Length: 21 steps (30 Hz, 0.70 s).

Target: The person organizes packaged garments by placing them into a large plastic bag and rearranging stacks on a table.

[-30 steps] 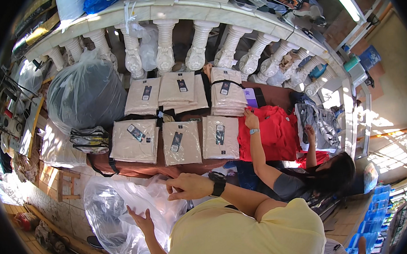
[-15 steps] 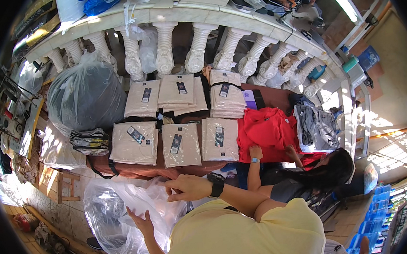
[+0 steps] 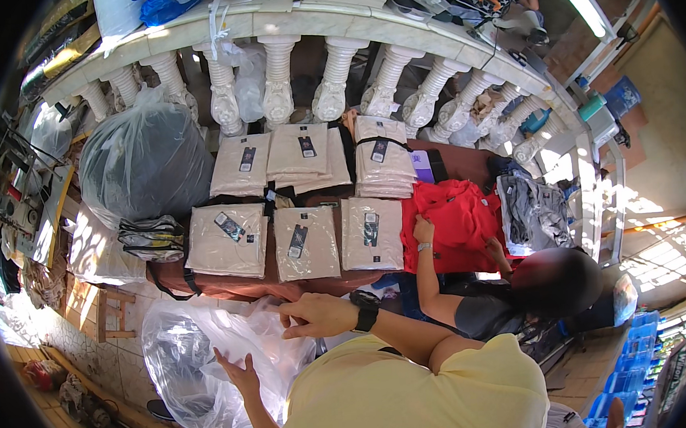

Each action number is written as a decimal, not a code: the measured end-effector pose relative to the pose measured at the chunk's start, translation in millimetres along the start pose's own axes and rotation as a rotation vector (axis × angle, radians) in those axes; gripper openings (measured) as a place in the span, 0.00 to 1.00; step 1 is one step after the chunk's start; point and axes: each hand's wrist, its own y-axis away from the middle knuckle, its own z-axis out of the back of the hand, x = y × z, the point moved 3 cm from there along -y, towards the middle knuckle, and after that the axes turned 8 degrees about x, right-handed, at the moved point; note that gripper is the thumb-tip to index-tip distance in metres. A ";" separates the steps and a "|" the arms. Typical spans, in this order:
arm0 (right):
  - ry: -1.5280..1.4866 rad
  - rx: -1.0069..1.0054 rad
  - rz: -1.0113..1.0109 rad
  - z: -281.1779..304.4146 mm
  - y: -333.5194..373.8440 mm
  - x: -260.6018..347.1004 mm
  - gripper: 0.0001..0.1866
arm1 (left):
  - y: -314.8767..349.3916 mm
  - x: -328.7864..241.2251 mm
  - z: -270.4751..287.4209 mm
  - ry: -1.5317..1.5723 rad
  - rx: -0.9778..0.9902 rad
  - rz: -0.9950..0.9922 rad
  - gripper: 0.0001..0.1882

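A large clear plastic bag spreads low in front of me, its mouth puffed wide. My left hand is beside the bag's near side, fingers spread, seemingly touching the film. Above the bag's right part hangs my right hand, with a black watch on the wrist. Its fingers point left, loosely bent, and nothing shows in them. Beyond lie packed beige garments in clear sleeves with dark tags, set out in two rows on a brown-covered table.
At my right a co-worker handles a red garment; grey garments lie beside it. A big filled bag stands at the left. Behind the table runs a white balustrade. A wooden stool stands at left.
The co-worker's left hand has moved farther up the red garment, and their head has turned. A person beyond the balustrade has shifted. My hands stay in place.
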 end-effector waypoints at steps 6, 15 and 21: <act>0.067 -0.043 0.029 -12.2 -13.1 -16.8 0.13 | 9.4 22.2 -1.3 0.100 0.012 0.130 0.46; 0.126 0.058 0.318 -67.9 -98.4 3.6 0.11 | 6.6 -22.0 -57.8 -0.032 0.058 -0.136 0.32; 0.287 0.521 0.208 -191.8 -190.8 -90.9 0.11 | 39.4 -41.0 -81.3 0.073 0.404 0.009 0.19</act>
